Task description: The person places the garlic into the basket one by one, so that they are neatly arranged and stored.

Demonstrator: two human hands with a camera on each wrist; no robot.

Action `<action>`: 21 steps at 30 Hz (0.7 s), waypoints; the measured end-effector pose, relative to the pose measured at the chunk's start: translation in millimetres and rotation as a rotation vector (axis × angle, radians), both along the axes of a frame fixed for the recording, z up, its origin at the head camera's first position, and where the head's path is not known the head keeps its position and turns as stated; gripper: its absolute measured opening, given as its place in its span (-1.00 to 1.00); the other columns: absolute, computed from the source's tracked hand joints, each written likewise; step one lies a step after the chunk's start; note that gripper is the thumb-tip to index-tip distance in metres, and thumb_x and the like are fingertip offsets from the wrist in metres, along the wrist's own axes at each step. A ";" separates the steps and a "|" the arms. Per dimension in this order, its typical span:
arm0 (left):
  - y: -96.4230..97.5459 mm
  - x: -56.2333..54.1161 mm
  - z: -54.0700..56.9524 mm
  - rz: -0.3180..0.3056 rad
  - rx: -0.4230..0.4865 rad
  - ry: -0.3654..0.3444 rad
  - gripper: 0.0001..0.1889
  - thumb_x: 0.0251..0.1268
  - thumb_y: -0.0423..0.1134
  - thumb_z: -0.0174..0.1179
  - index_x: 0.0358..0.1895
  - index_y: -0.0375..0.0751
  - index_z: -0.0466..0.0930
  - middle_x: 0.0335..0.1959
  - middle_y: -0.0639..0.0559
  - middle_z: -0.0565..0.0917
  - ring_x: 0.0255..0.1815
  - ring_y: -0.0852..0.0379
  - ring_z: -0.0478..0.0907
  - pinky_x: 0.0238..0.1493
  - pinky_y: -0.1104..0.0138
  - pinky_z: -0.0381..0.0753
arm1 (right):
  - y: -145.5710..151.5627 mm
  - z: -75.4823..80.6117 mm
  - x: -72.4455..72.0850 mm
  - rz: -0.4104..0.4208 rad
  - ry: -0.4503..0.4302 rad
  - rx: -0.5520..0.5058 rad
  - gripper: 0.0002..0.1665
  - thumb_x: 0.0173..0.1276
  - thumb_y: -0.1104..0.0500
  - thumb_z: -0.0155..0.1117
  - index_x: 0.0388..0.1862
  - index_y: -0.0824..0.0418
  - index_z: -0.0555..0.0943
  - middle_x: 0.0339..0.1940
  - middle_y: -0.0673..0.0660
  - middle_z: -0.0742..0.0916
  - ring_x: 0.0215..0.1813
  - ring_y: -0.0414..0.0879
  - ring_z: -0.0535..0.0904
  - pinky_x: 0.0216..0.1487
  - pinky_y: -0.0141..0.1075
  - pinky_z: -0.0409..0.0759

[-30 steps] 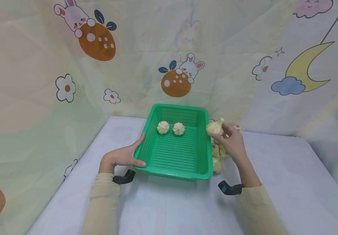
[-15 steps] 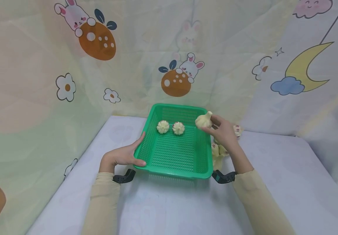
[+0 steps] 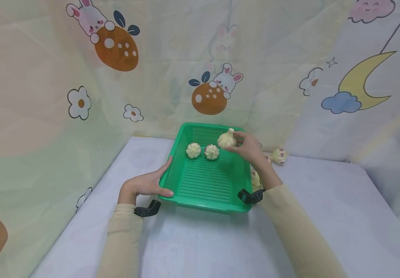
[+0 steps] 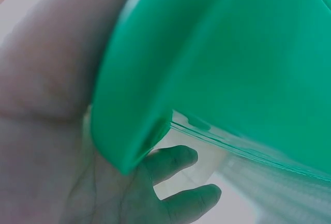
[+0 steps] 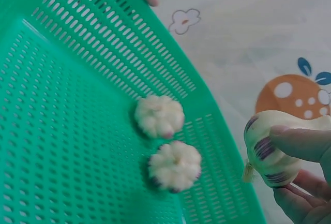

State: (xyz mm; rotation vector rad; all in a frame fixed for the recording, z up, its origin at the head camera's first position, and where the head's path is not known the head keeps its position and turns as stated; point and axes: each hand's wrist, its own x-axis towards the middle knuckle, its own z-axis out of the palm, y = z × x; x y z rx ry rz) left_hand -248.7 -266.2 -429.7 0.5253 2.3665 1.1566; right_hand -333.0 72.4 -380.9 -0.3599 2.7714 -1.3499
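I see a plump cream garlic bulb (image 3: 226, 139), purple-streaked, stalk upward, pinched in the right hand (image 3: 250, 148) near the far rim of the green perforated plastic basket (image 3: 205, 179). The left hand (image 3: 146, 183) grips the basket's near-left edge; open floor spreads this side of 2 whitish segmented bulbs (image 3: 193, 150).

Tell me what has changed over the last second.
The right hand moved left with the garlic bulb it pinches, from the right rim of the green basket to before its far wall in the head view. A loose bulb at right now shows more fully. Nothing was newly gripped or released. The left hand, basket and two bulbs inside stayed put.
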 end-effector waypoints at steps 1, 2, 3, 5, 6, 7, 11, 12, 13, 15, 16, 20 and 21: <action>-0.5 0.3 0.1 0.001 0.000 -0.002 0.35 -0.09 0.16 0.42 0.49 0.12 -0.61 0.56 -0.10 -0.34 0.55 -0.08 -0.25 0.46 -0.05 -0.03 | -3.8 -1.5 -1.8 0.006 -0.006 0.006 -0.17 0.21 0.05 0.39 0.40 0.27 0.31 0.40 0.26 0.42 0.33 0.17 0.42 0.20 -0.01 0.49; -0.9 0.5 0.3 0.003 0.001 -0.004 0.35 -0.08 0.15 0.42 0.49 0.12 -0.61 0.56 -0.10 -0.34 0.55 -0.08 -0.25 0.46 -0.05 -0.04 | -7.6 -3.4 -3.8 0.017 -0.015 0.006 -0.18 0.21 0.06 0.40 0.40 0.27 0.32 0.39 0.25 0.43 0.33 0.17 0.43 0.20 -0.02 0.49; -1.3 0.6 0.3 0.003 0.001 -0.005 0.35 -0.08 0.15 0.42 0.49 0.12 -0.61 0.56 -0.09 -0.34 0.55 -0.07 -0.25 0.46 -0.05 -0.04 | -11.4 -5.7 -5.7 0.030 -0.022 0.013 -0.18 0.21 0.06 0.40 0.39 0.27 0.32 0.39 0.25 0.43 0.32 0.16 0.44 0.20 -0.02 0.49; -1.5 0.5 0.2 0.002 -0.002 -0.003 0.36 -0.09 0.16 0.42 0.49 0.13 -0.61 0.56 -0.09 -0.34 0.55 -0.07 -0.25 0.46 -0.04 -0.04 | -18.4 -10.9 -9.1 0.058 -0.032 0.021 -0.19 0.20 0.08 0.40 0.38 0.28 0.33 0.38 0.25 0.44 0.30 0.16 0.46 0.19 -0.02 0.50; -1.5 0.2 0.1 0.000 -0.004 0.000 0.36 -0.10 0.19 0.42 0.49 0.12 -0.61 0.56 -0.09 -0.34 0.56 -0.07 -0.25 0.47 -0.04 -0.03 | -21.5 -13.7 -10.5 0.073 -0.037 0.028 -0.19 0.20 0.09 0.41 0.38 0.28 0.33 0.38 0.25 0.44 0.29 0.16 0.47 0.19 -0.03 0.50; -1.4 0.2 -0.1 -0.004 -0.004 0.005 0.36 -0.09 0.18 0.42 0.49 0.11 -0.62 0.56 -0.10 -0.34 0.56 -0.08 -0.25 0.46 -0.04 -0.03 | -24.6 -16.5 -11.7 0.086 -0.042 0.033 -0.19 0.19 0.09 0.42 0.38 0.27 0.34 0.38 0.24 0.45 0.28 0.15 0.48 0.19 -0.03 0.49; -0.4 -0.8 -1.1 -0.009 -0.003 0.003 0.36 -0.09 0.19 0.42 0.49 0.10 -0.62 0.56 -0.10 -0.34 0.55 -0.08 -0.25 0.46 -0.03 -0.02 | -34.8 -25.8 -14.9 0.141 -0.060 0.062 -0.21 0.17 0.11 0.43 0.36 0.23 0.38 0.36 0.22 0.47 0.27 0.14 0.49 0.19 -0.02 0.50; -0.3 -0.8 -1.2 -0.009 -0.002 0.001 0.36 -0.09 0.19 0.42 0.49 0.10 -0.62 0.56 -0.10 -0.34 0.55 -0.08 -0.24 0.46 -0.03 -0.01 | -36.9 -27.7 -15.7 0.149 -0.064 0.076 -0.22 0.16 0.10 0.44 0.36 0.21 0.39 0.36 0.21 0.48 0.26 0.14 0.50 0.18 -0.03 0.50; -0.1 -0.7 -1.3 -0.008 -0.004 -0.001 0.36 -0.09 0.19 0.42 0.49 0.10 -0.62 0.56 -0.09 -0.34 0.55 -0.07 -0.24 0.46 -0.03 -0.01 | -38.9 -29.4 -16.6 0.157 -0.068 0.085 -0.22 0.16 0.10 0.44 0.36 0.19 0.40 0.35 0.20 0.49 0.26 0.13 0.50 0.18 -0.03 0.50; 0.0 -0.8 -1.4 -0.003 -0.007 -0.006 0.37 -0.12 0.21 0.42 0.49 0.12 -0.61 0.56 -0.07 -0.34 0.55 -0.05 -0.24 0.47 -0.02 -0.02 | -42.3 -32.8 -18.8 0.178 -0.074 0.103 -0.24 0.17 0.10 0.43 0.35 0.17 0.41 0.34 0.19 0.50 0.27 0.13 0.50 0.18 -0.03 0.51; -0.1 -0.9 -1.5 -0.002 -0.007 -0.008 0.37 -0.12 0.21 0.42 0.49 0.13 -0.61 0.56 -0.07 -0.34 0.55 -0.04 -0.24 0.47 -0.02 -0.02 | -44.0 -34.4 -20.0 0.184 -0.076 0.113 -0.24 0.17 0.10 0.43 0.35 0.17 0.41 0.34 0.19 0.51 0.27 0.13 0.50 0.18 -0.04 0.51; -0.5 -1.4 -2.0 0.001 -0.007 -0.005 0.38 -0.15 0.25 0.42 0.49 0.13 -0.61 0.56 -0.06 -0.34 0.55 -0.04 -0.23 0.47 0.00 -0.01 | -50.6 -41.2 -25.2 0.238 -0.082 0.129 -0.27 0.19 0.13 0.41 0.34 0.21 0.42 0.31 0.22 0.53 0.27 0.14 0.49 0.18 -0.06 0.51; -0.5 -1.5 -1.8 -0.001 -0.004 -0.004 0.39 -0.15 0.25 0.41 0.49 0.12 -0.62 0.56 -0.07 -0.34 0.55 -0.04 -0.23 0.46 -0.01 0.00 | -52.3 -42.6 -26.2 0.248 -0.081 0.137 -0.29 0.19 0.13 0.42 0.32 0.21 0.44 0.30 0.22 0.54 0.26 0.14 0.50 0.18 -0.06 0.51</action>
